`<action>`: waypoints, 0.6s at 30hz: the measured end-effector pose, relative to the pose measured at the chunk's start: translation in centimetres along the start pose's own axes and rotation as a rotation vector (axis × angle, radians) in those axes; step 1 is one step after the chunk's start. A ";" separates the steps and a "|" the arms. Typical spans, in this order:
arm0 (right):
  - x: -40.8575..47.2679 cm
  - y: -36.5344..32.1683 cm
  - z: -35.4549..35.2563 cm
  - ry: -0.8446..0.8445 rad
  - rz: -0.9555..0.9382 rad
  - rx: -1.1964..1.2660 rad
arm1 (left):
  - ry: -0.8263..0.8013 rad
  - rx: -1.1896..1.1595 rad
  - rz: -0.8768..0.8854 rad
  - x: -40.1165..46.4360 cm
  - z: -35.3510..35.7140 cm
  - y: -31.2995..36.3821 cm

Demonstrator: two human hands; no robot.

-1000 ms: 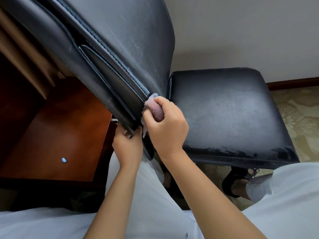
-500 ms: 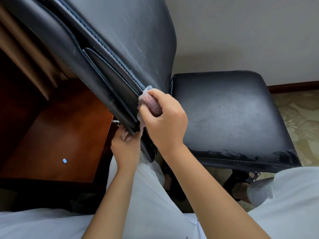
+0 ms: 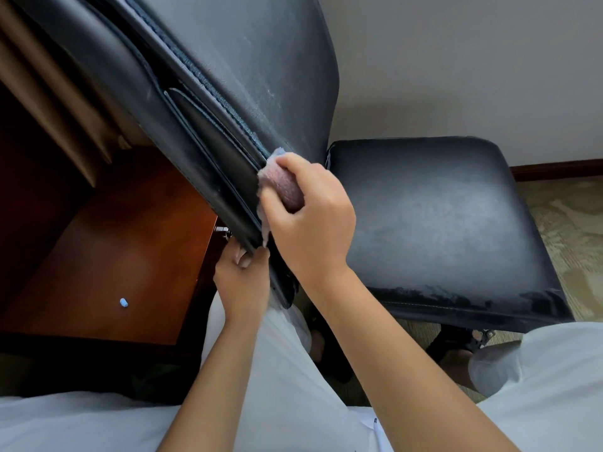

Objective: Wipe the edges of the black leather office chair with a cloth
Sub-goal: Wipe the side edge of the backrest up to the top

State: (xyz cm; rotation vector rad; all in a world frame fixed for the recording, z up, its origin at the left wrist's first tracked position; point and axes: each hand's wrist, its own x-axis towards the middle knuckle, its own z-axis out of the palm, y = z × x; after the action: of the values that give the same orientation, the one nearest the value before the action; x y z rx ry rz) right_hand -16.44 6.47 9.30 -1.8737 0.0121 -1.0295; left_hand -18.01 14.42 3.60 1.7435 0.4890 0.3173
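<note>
The black leather office chair's backrest [image 3: 228, 76] leans across the upper left, its stitched side edge running down toward the middle. Its dusty black seat [image 3: 434, 223] lies to the right. A pinkish cloth [image 3: 280, 187] is bunched against the lower part of that side edge. My right hand [image 3: 313, 220] grips the cloth and presses it on the edge. Just below, my left hand [image 3: 243, 278] holds the bottom end of the backrest edge, its fingertips partly hidden behind the leather.
A reddish wooden desk top [image 3: 107, 256] lies at the left with a small blue object [image 3: 123, 303] on it. Curtain folds [image 3: 49, 102] hang at the far left. A plain wall [image 3: 456, 60] and patterned carpet [image 3: 571, 223] are behind. My white-clad legs [image 3: 293, 370] fill the bottom.
My right hand has slid the cloth upward along the backrest's side edge. The left hand has stayed at the bottom of that edge.
</note>
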 end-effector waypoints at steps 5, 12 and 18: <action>-1.4 2.4 0.5 0.016 0.042 -0.044 | -0.003 0.013 0.001 0.5 0.0 -0.2; -3.3 4.3 -0.2 -0.023 0.123 -0.113 | -0.029 0.017 0.027 0.4 -0.2 -0.4; 1.0 -0.8 0.4 0.010 -0.026 -0.005 | -0.058 -0.018 -0.024 0.4 -0.3 -0.7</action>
State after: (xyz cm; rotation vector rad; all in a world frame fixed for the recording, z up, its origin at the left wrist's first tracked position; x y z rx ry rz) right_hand -15.91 6.78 10.44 -1.8774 -0.0037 -1.0570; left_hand -17.87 14.98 2.97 1.7237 0.4636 0.2527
